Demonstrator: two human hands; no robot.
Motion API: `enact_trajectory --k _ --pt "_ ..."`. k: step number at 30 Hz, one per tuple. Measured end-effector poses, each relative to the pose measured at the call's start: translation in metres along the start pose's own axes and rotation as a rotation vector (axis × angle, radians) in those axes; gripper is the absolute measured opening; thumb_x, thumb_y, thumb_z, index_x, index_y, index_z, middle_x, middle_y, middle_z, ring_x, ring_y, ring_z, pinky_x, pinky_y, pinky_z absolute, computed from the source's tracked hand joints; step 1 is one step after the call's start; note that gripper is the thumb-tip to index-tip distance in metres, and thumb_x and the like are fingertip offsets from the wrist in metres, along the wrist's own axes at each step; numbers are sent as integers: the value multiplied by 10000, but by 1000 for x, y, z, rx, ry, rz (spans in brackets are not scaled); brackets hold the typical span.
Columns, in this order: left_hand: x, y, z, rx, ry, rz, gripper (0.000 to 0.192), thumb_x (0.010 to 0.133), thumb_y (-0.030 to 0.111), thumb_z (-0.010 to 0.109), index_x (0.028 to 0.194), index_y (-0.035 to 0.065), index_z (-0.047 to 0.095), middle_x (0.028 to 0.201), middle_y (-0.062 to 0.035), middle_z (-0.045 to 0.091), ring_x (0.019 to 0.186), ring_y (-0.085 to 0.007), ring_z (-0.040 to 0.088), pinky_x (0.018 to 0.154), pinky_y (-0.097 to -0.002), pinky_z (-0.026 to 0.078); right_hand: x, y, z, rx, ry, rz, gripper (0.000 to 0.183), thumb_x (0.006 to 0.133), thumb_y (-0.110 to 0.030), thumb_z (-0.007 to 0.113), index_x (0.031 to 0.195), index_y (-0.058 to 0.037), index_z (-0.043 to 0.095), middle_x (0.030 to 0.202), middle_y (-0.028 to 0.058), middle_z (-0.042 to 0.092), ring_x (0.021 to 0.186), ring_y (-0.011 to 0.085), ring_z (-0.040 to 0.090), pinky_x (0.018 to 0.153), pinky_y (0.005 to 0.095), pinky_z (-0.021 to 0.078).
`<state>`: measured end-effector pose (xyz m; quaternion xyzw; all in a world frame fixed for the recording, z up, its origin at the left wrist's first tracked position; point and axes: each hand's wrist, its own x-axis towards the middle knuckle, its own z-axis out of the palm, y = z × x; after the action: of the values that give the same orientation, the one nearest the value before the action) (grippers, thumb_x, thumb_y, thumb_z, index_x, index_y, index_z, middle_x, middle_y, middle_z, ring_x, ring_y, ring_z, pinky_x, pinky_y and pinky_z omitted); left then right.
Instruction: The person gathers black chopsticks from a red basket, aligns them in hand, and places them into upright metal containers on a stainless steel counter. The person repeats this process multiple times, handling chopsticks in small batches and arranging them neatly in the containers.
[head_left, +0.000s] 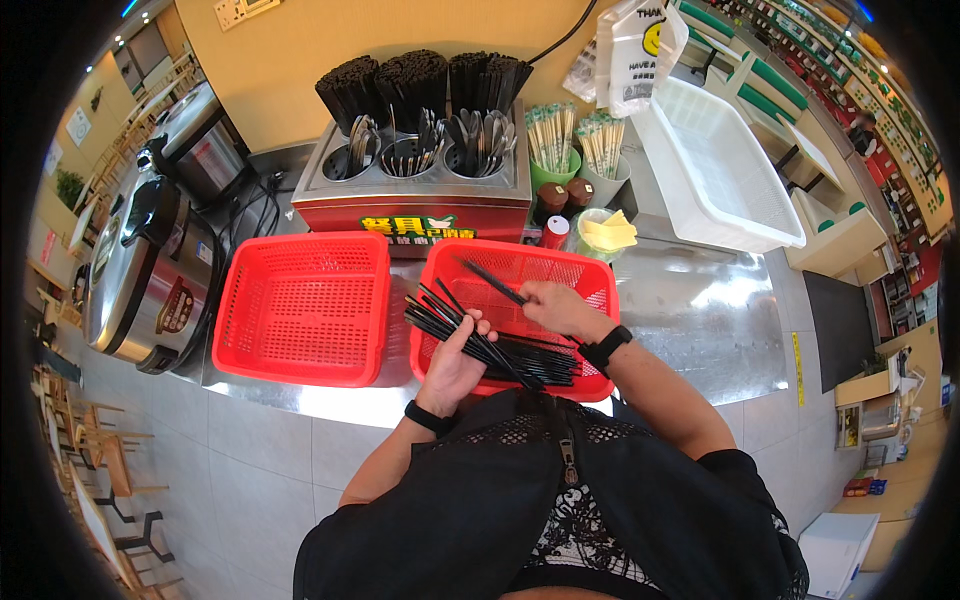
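My left hand (456, 356) grips a bundle of black chopsticks (436, 319), their ends fanning out to the upper left. In my right hand (559, 307) are one or more black chopsticks (491, 279), slightly blurred and slanting up to the left; the exact number cannot be told. Both hands are above a red perforated plastic basket (517, 251). More black chopsticks (551, 360) lie in its near part, partly covered by the left hand and its bundle. To the left is a second red plastic basket (300, 307) with nothing visible inside.
Behind the baskets stands a cutlery holder (420, 191) with upright black chopsticks (411, 79) and metal spoons (480, 139). Paper-wrapped chopsticks (551, 139) fill cups beside it. A white plastic basket (720, 172) is at right; a rice cooker (150, 277) stands left on the steel counter (697, 322).
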<state>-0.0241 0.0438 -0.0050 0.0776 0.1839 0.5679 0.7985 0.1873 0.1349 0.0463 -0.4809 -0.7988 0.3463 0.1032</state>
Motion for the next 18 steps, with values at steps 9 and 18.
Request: enact_trajectory --k 9,18 --pt "-3 0 2 -14 90 5 198 1018 232 567 1171 111 601 1021 -48 643 946 -206 602 912 -385 494 -18 -62 -10 239 -285 -22 216 895 -178 559 1013 -15 637 830 134 679 786 246 673 719 381 517" --pt "-1 -1 -1 16 43 25 158 1023 215 556 1096 84 605 954 -42 665 928 -192 639 898 -384 515 -20 -52 9 120 -124 -116 255 946 -229 523 995 -8 639 905 232 686 825 409 676 755 479 521"
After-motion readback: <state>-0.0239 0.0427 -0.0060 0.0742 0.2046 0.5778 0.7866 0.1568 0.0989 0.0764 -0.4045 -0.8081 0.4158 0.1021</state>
